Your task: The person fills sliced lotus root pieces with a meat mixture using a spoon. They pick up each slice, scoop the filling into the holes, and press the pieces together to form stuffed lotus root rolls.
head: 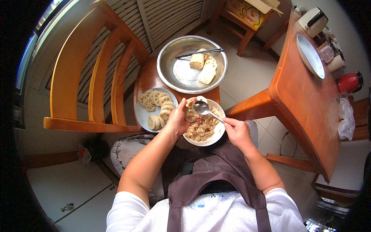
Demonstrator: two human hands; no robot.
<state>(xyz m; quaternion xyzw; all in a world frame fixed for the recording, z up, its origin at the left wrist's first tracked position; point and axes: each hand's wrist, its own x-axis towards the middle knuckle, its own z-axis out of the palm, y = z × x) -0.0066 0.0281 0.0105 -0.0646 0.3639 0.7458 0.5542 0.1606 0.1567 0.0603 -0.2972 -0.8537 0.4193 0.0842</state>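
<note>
My left hand (178, 118) holds a lotus root slice (190, 111), partly hidden by the fingers, over a white bowl (216, 137). My right hand (238, 132) grips the handle of a metal spoon (202, 108), whose bowl rests close against the slice. Minced filling (202, 130) lies in the white bowl, below both hands. Left of it, a plate (141, 114) carries several round lotus root slices (156, 97). Beyond stands a steel basin (171, 76) with lotus root pieces (207, 73) at its right side. Dark chopsticks (200, 53) lean across that basin to its rim.
A wooden chair (98, 66) bears the basin and the plate on its seat. On the right is a wooden table (307, 98) with a large shallow dish (310, 56), a red pot (347, 83) and a plastic bag (346, 119). A cardboard box (246, 13) sits at the back.
</note>
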